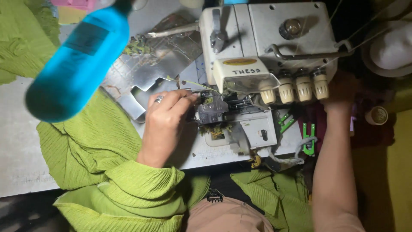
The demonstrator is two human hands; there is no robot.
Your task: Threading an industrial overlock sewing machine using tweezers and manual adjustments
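Observation:
A cream overlock sewing machine point(274, 38) stands on a grey table point(17, 141). My left hand point(165, 124), with a ring on one finger, reaches in from the left. Its fingertips are pinched together at the presser foot point(212, 107), on a thin green thread point(189, 83) that runs toward the needle. Crinkled green fabric point(94, 146) lies under and over my left forearm. My right hand point(341, 88) rests in shadow against the machine's right end, beside three cream tension knobs point(304, 88). Its fingers are too dark to make out.
A blurred blue bottle point(79, 64) hangs close to the camera at upper left. A shiny metal plate point(150, 64) lies behind my left hand. Green clips point(308, 137) and a cord sit at the table's right front. More green fabric point(274, 193) lies on my lap.

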